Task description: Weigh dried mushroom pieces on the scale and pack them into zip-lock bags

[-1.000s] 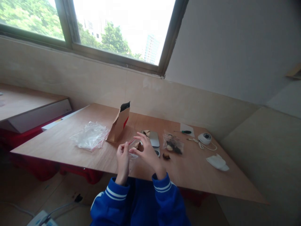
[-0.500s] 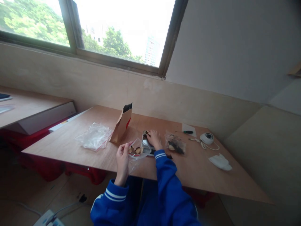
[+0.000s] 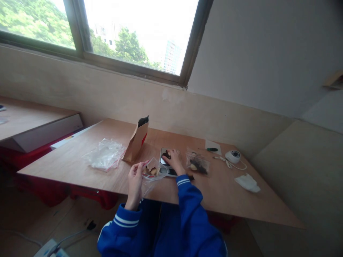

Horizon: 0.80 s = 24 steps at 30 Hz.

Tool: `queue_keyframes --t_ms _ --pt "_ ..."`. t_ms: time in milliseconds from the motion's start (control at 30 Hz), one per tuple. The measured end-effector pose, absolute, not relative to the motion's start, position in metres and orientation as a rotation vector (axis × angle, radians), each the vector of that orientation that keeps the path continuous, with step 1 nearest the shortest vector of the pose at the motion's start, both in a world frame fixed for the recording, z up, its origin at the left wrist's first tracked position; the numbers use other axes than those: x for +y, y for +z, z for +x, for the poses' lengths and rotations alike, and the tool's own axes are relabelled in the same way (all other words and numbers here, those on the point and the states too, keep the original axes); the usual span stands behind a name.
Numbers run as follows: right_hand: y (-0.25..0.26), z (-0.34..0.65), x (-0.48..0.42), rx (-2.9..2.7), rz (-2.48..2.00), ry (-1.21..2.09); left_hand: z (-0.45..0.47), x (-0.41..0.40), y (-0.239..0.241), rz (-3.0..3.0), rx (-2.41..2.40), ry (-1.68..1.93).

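Observation:
My left hand (image 3: 135,180) pinches the edge of a clear zip bag (image 3: 161,174) with tan and dark-brown dried pieces (image 3: 151,171) inside. The bag hangs tilted by the near end of a small digital scale (image 3: 164,161) with a silvery plate. Over that plate, my right hand (image 3: 175,160) has its fingers curled on a dark-brown dried piece (image 3: 166,155). Their exact kind is too small to tell. Just right of this hand lies a second clear bag (image 3: 198,165) of dark and pale pieces. A loose dark piece (image 3: 190,177) rests by my right cuff.
A brown paper pouch (image 3: 136,141) stands open behind my left hand. Clear plastic bags (image 3: 105,155) lie at left. To the right are a green-handled screwdriver (image 3: 212,149), a white round device with a cable (image 3: 232,156) and a crumpled white tissue (image 3: 248,182). The wall borders the table's back.
The view has shifted slightly. My right hand has lifted a little and drawn back on the scale plate, showing more of the dark piece. My left hand still holds the bag.

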State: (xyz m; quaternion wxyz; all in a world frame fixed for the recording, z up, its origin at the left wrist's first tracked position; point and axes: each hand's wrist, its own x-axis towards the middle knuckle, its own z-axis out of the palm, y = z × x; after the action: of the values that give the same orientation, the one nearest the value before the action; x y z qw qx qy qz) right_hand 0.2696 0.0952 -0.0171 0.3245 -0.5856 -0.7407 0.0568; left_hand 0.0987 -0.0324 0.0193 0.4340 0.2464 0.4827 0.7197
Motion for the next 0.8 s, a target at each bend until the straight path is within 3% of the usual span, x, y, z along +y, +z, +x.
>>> queue_keyframes --t_ms 267,500,800 --pt "-0.01 0.272 0.093 -1.766 -1.461 0.236 0.093 -0.034 0.02 0.651 1.209 1.789" --pt "0.032 0.274 0.068 -1.6 -1.348 0.409 0.095 -0.033 0.014 0.618 1.199 1.738" --pt "0.091 0.248 0.01 -1.861 -0.918 0.966 0.098 -0.032 0.012 0.562 1.16 1.73"
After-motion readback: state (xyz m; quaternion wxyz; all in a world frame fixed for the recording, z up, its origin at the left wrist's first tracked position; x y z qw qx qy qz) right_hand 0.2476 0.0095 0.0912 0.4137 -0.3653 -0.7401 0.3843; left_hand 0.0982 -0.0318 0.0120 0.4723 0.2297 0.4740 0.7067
